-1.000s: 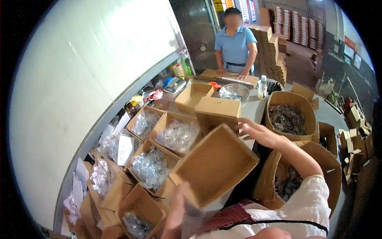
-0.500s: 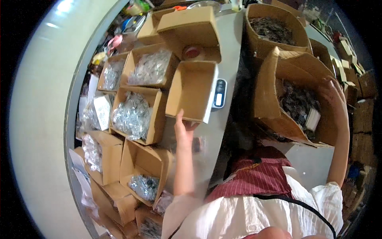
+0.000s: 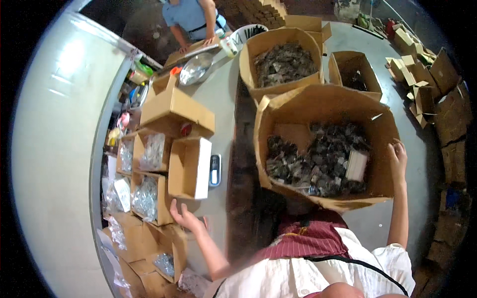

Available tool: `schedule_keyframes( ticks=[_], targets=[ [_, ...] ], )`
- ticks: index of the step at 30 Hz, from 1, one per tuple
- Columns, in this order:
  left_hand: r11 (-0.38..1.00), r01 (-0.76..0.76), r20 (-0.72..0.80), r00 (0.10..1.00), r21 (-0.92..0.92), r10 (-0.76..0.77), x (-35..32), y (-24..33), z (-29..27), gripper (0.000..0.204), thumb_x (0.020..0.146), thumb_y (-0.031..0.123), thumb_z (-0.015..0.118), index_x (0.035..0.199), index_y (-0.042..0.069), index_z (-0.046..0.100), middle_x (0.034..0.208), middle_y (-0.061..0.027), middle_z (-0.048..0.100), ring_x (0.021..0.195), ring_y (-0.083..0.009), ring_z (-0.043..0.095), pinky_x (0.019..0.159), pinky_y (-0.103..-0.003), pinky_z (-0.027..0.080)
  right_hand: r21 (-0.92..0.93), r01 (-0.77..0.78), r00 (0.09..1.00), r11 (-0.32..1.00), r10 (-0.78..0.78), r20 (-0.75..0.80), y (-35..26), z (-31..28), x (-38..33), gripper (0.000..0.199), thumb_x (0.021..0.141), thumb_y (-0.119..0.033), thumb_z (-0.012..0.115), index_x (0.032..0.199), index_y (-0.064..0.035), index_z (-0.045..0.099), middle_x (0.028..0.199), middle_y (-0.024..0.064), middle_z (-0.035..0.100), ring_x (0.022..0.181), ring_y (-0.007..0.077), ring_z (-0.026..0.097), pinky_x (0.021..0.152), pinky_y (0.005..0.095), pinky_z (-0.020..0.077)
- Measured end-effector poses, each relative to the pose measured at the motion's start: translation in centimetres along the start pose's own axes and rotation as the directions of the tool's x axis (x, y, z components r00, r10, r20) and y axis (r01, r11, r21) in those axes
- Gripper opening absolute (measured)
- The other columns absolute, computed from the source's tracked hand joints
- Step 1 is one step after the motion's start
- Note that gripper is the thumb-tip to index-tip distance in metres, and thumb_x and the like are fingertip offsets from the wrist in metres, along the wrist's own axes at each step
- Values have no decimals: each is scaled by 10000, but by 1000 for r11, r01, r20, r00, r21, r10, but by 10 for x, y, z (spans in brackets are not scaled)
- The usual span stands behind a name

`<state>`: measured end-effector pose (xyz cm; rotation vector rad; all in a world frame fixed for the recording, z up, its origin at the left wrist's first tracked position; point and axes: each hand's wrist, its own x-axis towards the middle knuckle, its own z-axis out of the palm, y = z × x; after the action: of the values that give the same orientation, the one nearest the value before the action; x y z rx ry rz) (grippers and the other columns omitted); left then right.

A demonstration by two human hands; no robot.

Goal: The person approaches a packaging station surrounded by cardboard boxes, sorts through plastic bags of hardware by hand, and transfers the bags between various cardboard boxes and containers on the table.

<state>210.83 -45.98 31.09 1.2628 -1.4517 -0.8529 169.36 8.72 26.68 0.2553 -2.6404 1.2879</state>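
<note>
My left hand (image 3: 185, 217) hovers open, palm up, just below an empty small cardboard box (image 3: 189, 167) that stands on a scale (image 3: 214, 170) on the grey table (image 3: 223, 99). My right hand (image 3: 398, 158) rests its fingers on the right rim of a large open cardboard box (image 3: 298, 107) filled with small dark parts (image 3: 318, 159). A pale flat piece lies among those parts.
Several small boxes with clear bags (image 3: 145, 191) line the table's left side. Behind stands a second large box of dark parts (image 3: 283, 62), then a smaller box (image 3: 354, 72). A person in a blue shirt (image 3: 194, 17) works at the far end. Loose boxes (image 3: 422, 79) litter the floor at right.
The empty small box went from being held in the air to standing on the scale. My left hand let go and drew back. My right hand moved to the large box's right rim.
</note>
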Motion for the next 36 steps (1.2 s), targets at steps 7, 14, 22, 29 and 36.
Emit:
schedule_keyframes(
  ticks=[7,14,22,29,36],
  targets=[
    [887,-460,416,797,-51,437,-10,107,203,493,924,78,552,1371,22,350,1397,-149,349,1276,-279,416,1090,-446,356,-385,125,961,914,-209,-182,48,1,64,232,894,-174,595,964,33,518,1323,204,517,1125,365,538,915,417,449],
    [802,-577,871,305,-152,385,27,89,530,486,849,204,616,1258,-10,464,1206,-223,568,1123,-343,554,946,-437,441,-692,-323,902,646,432,-17,82,29,122,688,786,-183,724,1368,-59,380,1187,178,617,983,357,644,794,461,535],
    [50,-995,952,-93,-82,-291,-6,-2,795,691,852,270,599,1410,-32,326,1432,-241,396,1311,-386,404,1107,-456,318,-776,-454,875,437,386,-294,122,54,116,718,744,-97,720,1375,-47,382,1121,153,640,922,343,653,739,444,546],
    [-95,-994,998,53,49,-43,-14,-52,851,547,911,329,548,1377,58,455,1464,-198,375,1339,-381,369,1068,-528,314,-814,-431,891,389,323,-318,97,73,111,630,759,-105,725,1295,-77,396,1129,132,639,938,341,651,718,454,546],
    [570,-817,983,163,86,86,-13,-44,846,470,837,430,597,1020,8,697,1061,-194,681,1028,-350,642,884,-423,501,-806,-400,912,436,281,-300,106,54,109,682,807,-208,717,1385,-139,362,1120,142,627,994,341,623,730,460,528]
  ],
)
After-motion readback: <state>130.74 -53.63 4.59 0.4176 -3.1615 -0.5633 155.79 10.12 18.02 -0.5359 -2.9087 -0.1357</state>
